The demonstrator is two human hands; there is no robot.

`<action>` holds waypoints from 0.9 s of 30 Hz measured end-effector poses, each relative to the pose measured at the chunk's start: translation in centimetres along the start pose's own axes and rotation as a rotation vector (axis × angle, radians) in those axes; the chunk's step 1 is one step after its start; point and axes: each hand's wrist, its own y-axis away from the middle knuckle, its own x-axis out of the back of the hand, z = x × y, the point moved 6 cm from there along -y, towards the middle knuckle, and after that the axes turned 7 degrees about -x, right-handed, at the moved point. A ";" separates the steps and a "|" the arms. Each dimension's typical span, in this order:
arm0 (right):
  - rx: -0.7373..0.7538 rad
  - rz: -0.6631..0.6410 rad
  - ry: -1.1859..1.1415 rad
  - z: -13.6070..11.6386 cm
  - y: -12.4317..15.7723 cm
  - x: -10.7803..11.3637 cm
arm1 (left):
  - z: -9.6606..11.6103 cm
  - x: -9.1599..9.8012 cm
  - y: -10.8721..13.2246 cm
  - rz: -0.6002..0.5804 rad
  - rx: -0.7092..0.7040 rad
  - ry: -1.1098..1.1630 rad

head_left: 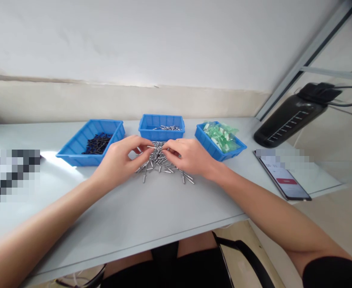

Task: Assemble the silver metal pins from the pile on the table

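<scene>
Slender, silver, rivet-like metal pieces (160, 163) lie in a loose, crossing pile on the pale grey counter (151, 216), before the middle blue plastic bin (150, 134). Left hand (123, 157): grip narrow, thumb and forefinger apparently pinching one piece above the pile. Right hand (190, 156): grip narrow, fingertips close to the left's; whether it holds anything, cannot tell. Step in hand, as judged: handling single pieces with the fingertips. Next move calls for a light, precise pinch, since neighbouring pieces overlap and could drag along.
</scene>
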 end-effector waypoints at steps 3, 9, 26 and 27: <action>-0.003 0.038 -0.027 0.0 0.0 0.3 | -0.2 0.0 0.0 -0.002 -0.007 -0.034; 0.021 0.113 -0.121 -0.4 0.2 1.1 | -0.1 -0.8 0.3 -0.025 -0.118 -0.083; 0.146 0.186 -0.131 -1.4 0.3 1.8 | -0.3 -1.4 0.4 -0.113 -0.114 -0.071; 0.145 0.182 -0.128 -1.5 0.4 1.7 | -0.2 -1.4 0.4 -0.119 -0.114 -0.072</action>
